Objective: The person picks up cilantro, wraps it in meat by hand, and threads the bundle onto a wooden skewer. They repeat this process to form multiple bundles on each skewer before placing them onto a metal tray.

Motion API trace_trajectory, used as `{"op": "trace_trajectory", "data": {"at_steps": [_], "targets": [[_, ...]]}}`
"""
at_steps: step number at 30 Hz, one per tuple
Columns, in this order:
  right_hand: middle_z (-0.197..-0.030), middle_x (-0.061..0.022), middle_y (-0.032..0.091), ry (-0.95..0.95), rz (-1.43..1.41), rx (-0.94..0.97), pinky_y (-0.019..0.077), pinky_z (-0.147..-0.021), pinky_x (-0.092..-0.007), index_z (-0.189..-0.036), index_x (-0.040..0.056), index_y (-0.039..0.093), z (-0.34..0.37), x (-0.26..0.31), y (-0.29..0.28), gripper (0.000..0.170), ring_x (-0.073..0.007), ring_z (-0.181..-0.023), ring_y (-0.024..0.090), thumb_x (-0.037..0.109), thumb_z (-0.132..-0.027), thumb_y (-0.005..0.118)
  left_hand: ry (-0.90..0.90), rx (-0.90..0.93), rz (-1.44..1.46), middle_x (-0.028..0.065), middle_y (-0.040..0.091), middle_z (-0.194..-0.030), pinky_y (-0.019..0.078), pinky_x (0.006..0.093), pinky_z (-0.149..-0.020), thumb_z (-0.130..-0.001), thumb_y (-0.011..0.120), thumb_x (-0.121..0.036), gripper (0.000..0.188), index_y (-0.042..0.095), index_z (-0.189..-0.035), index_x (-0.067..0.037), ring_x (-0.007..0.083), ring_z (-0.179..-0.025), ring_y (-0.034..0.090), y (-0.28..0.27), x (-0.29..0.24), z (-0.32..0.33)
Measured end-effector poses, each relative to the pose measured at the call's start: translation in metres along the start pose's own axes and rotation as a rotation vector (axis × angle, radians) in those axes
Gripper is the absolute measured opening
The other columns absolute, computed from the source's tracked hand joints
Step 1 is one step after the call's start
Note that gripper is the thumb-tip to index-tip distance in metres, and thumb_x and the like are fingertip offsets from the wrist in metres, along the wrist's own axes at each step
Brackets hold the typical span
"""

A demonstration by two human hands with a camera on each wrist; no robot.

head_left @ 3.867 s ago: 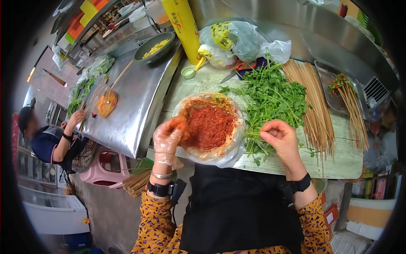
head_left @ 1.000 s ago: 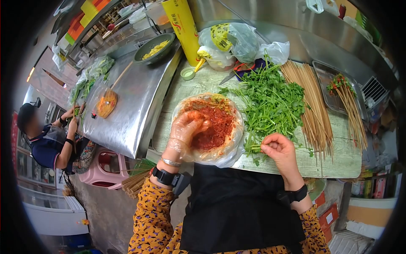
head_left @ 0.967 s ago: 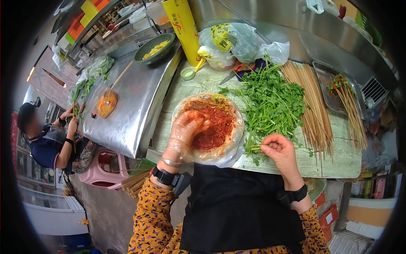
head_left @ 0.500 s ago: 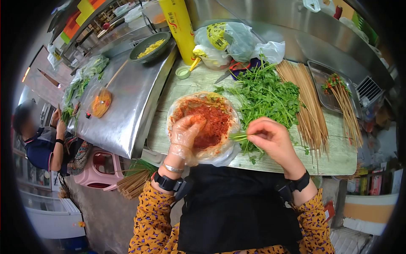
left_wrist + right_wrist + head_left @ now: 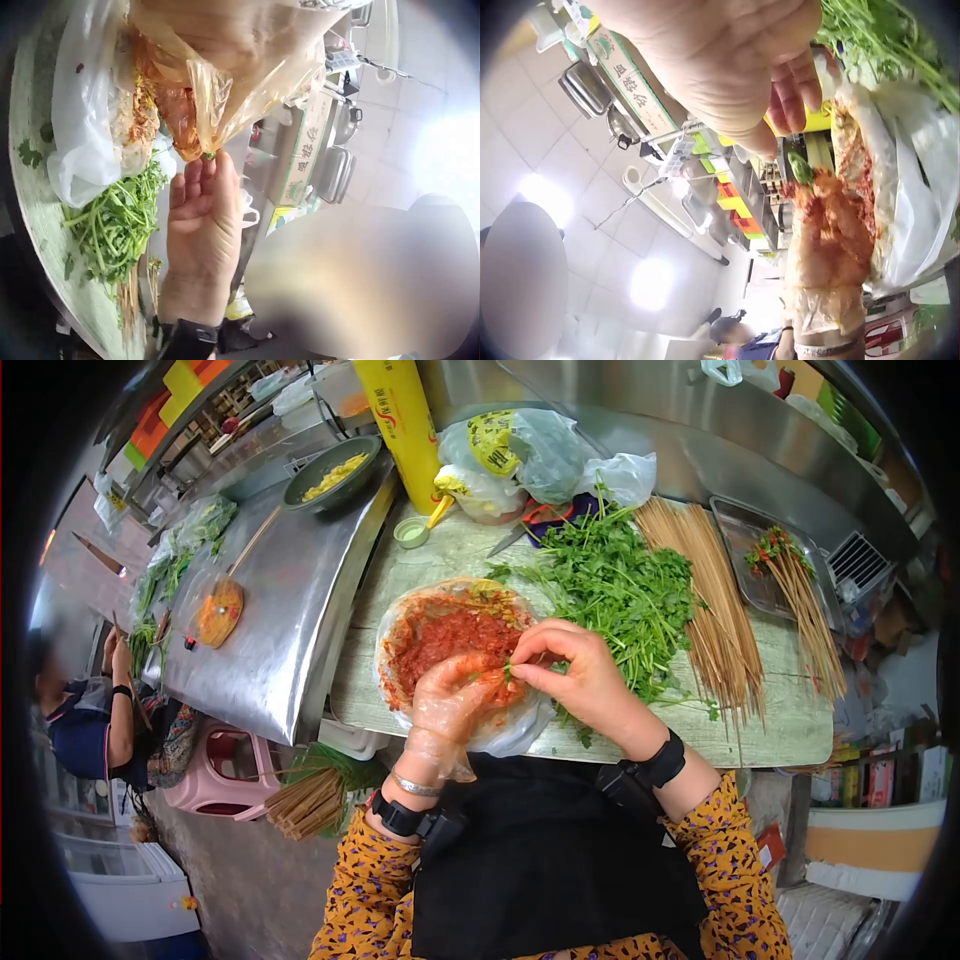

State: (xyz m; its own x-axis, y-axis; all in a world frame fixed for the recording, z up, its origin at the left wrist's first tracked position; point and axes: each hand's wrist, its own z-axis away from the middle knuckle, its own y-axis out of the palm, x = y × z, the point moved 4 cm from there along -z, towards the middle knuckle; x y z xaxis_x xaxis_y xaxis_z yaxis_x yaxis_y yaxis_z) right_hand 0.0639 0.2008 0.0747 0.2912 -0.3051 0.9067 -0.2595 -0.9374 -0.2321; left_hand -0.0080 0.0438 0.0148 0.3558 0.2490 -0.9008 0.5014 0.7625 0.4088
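My left hand [image 5: 450,695], in a clear plastic glove stained red, is over a plastic-lined bowl [image 5: 388,660] of red chili paste [image 5: 455,635]. Its fingers are curled round a cilantro sprig, whose green end [image 5: 801,166] pokes out between the fingertips. My bare right hand [image 5: 575,670] meets it above the bowl's right side, thumb and forefinger pinching that green end. The rest of the sprig is hidden inside the gloved fingers. Right of the bowl lies a heap of cilantro [image 5: 625,585], with many bamboo skewers [image 5: 715,625] beyond it.
At the far right, a metal tray [image 5: 735,560] bears finished-looking skewers [image 5: 800,600]. Scissors [image 5: 508,540], a small green cup [image 5: 410,532] and plastic bags [image 5: 530,455] stand behind the bowl. Left is a steel table [image 5: 270,600], where another person [image 5: 95,725] handles greens.
My right hand has carried the cilantro sprig left from the heap to my gloved left hand, which has shifted toward the bowl's near right side. The head view has turned slightly.
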Motion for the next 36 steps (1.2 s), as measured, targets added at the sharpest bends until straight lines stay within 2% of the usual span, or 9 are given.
{"op": "trace_trajectory", "data": {"at_steps": [5, 8, 10, 11, 13, 18, 30, 32, 36], "targets": [[-0.094, -0.0026, 0.057, 0.08, 0.082, -0.195, 0.0463, -0.065, -0.0211, -0.089, 0.0026, 0.063, 0.014, -0.013, -0.066, 0.01, -0.0083, -0.08, 0.056, 0.004, -0.079, 0.065, 0.041, -0.069, -0.071, 0.0126, 0.064, -0.09, 0.0546, 0.0319, -0.07, -0.081, 0.057, 0.003, 0.016, 0.057, -0.097, 0.004, 0.0211, -0.076, 0.064, 0.003, -0.004, -0.001], [-0.074, -0.0022, 0.061, 0.227, 0.154, -0.485, 0.0456, -0.062, -0.0215, -0.088, 0.001, 0.063, 0.025, -0.044, -0.147, 0.012, -0.0077, -0.066, 0.055, 0.008, -0.079, 0.066, 0.111, -0.071, -0.111, 0.0126, 0.064, -0.087, 0.0549, 0.032, -0.068, -0.08, 0.059, 0.005, 0.015, 0.059, -0.095, 0.004, 0.0215, -0.074, 0.064, -0.011, 0.006, -0.013], [-0.073, -0.0069, 0.065, 0.304, 0.56, -0.542, 0.0488, -0.064, -0.027, -0.091, 0.0, 0.065, 0.031, -0.055, -0.197, 0.016, -0.0152, -0.064, 0.06, 0.01, -0.078, 0.067, 0.131, -0.09, -0.112, 0.0084, 0.064, -0.087, 0.053, 0.0274, -0.068, -0.079, 0.061, 0.005, 0.016, 0.061, -0.095, 0.005, 0.0168, -0.074, 0.062, -0.013, 0.009, -0.018], [-0.073, -0.0069, 0.065, 0.299, 0.573, -0.554, 0.0488, -0.064, -0.027, -0.091, 0.0, 0.065, 0.038, -0.066, -0.216, 0.016, -0.0152, -0.064, 0.06, 0.01, -0.078, 0.067, 0.136, -0.074, -0.104, 0.0084, 0.064, -0.087, 0.053, 0.0274, -0.068, -0.079, 0.061, 0.005, 0.016, 0.061, -0.095, 0.005, 0.0168, -0.074, 0.062, -0.014, 0.011, -0.019], [-0.075, -0.0165, 0.065, 0.543, 1.31, -0.303, 0.0498, -0.067, -0.0366, -0.086, -0.0001, 0.067, 0.046, -0.097, -0.243, 0.021, -0.028, -0.07, 0.063, 0.016, -0.072, 0.07, 0.134, -0.103, -0.164, 0.0074, 0.064, -0.089, 0.0523, 0.0268, -0.069, -0.077, 0.062, 0.006, 0.018, 0.061, -0.095, 0.004, 0.0154, -0.077, 0.061, -0.018, 0.013, -0.022], [-0.074, -0.0192, 0.064, 0.753, 1.326, -0.232, 0.0489, -0.069, -0.0408, -0.074, 0.0009, 0.069, 0.051, -0.121, -0.263, 0.019, -0.0336, -0.072, 0.062, 0.018, -0.066, 0.072, 0.172, -0.144, -0.25, 0.0066, 0.063, -0.09, 0.0519, 0.0275, -0.072, -0.077, 0.064, 0.007, 0.019, 0.061, -0.096, 0.003, 0.0145, -0.08, 0.059, -0.02, 0.011, -0.024], [-0.062, -0.0126, 0.062, 0.522, 1.131, -0.259, 0.0479, -0.057, -0.0325, -0.075, 0.0004, 0.067, 0.054, -0.084, -0.281, 0.019, -0.0208, -0.054, 0.061, 0.018, -0.078, 0.063, 0.229, -0.136, -0.181, 0.0081, 0.062, -0.089, 0.0548, 0.0285, -0.068, -0.078, 0.063, 0.008, 0.018, 0.06, -0.095, 0.004, 0.0166, -0.076, 0.061, -0.016, 0.008, -0.026], [-0.065, -0.0083, 0.063, 0.684, 0.353, -0.361, 0.0492, -0.059, -0.0285, -0.075, 0.0017, 0.062, 0.053, -0.065, -0.274, 0.015, -0.0176, -0.064, 0.063, 0.016, -0.08, 0.064, 0.236, -0.147, -0.11, 0.009, 0.062, -0.091, 0.0552, 0.0288, -0.067, -0.078, 0.063, 0.008, 0.02, 0.059, -0.097, 0.003, 0.0174, -0.077, 0.061, -0.019, 0.01, -0.026], [-0.068, -0.0023, 0.062, 0.508, -0.22, -0.475, 0.0481, -0.058, -0.0198, -0.083, 0.0038, 0.059, 0.04, -0.015, -0.217, 0.012, -0.008, -0.066, 0.061, 0.015, -0.086, 0.062, 0.142, -0.13, 0.136, 0.0123, 0.06, -0.096, 0.0551, 0.0313, -0.071, -0.08, 0.059, 0.005, 0.026, 0.053, -0.105, 0.002, 0.0223, -0.08, 0.062, -0.02, 0.008, -0.029]]}}
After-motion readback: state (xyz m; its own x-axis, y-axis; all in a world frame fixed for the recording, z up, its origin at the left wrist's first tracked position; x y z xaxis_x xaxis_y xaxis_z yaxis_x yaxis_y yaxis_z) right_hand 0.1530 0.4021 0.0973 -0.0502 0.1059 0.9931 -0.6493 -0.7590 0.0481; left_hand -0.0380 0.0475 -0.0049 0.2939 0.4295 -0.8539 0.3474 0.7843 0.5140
